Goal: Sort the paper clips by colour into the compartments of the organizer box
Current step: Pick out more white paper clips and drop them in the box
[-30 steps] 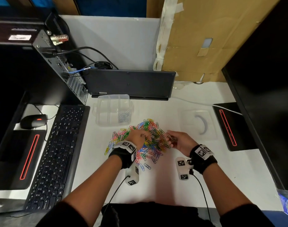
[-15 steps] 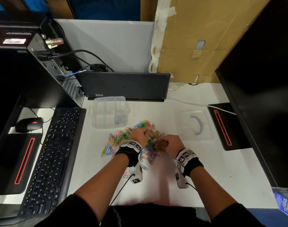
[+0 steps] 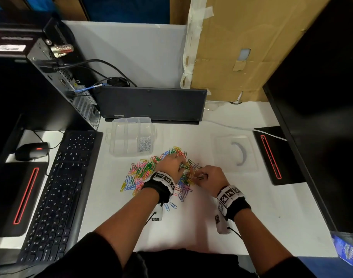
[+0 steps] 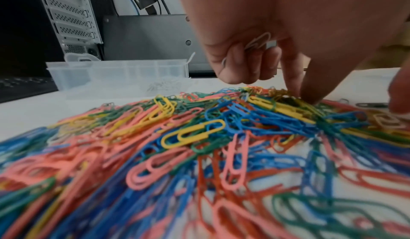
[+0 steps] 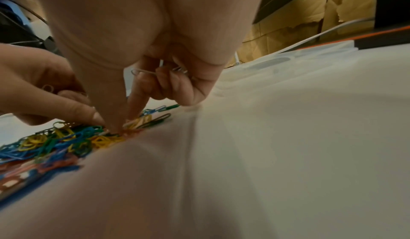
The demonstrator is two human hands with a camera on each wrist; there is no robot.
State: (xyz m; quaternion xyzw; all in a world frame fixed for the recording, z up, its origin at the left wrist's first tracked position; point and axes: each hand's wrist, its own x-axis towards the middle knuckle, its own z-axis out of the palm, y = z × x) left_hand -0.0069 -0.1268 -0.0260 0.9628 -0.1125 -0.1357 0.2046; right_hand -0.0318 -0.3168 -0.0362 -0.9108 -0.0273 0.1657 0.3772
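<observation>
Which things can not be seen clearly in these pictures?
- Left hand, head view: its back hides the fingertips; what they touch in the paper clip pile is unclear.
- Right hand, right wrist view: curled fingers cover most of the silver clips; no count possible.
- Organizer box, head view: clips inside too small to count.
- Left wrist view: near clips blurred.

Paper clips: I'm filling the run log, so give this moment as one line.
stage: picking white clips | left hand: holds white clips | right hand: holds white clips | pile: unsorted | organizer box: one compartment filled
</observation>
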